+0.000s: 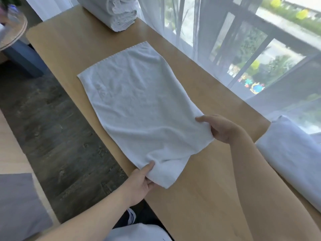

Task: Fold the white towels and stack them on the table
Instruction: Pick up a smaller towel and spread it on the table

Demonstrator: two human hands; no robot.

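At far left a round table (16,34) shows at the upper edge, blurred, with a blue seat (24,62) below it and a grey cushion (19,204) in the lower corner; dark wood floor (57,136) runs between these and the long wooden table (199,197). The left hand (141,181) is at the table's near left edge, thumb on top of the towel (137,105) and fingers curled beneath, pinching the towel's near left corner, which hangs slightly past the edge. The towel lies spread flat along the middle of the table, lightly wrinkled, its far end toward a stack (112,11) of folded white towels at the table's far end, well apart from it. A doubled layer shows at the towel's near edge between the hands. The right hand (220,129) grips the near right corner, thumb stretched over the cloth and fingers tucked under it. Right of that hand, another pile (291,153) of white cloth rests at the table's right side. Behind everything on the right hangs a sheer curtain (217,40), with a dark railing (260,28) and greenery beyond.
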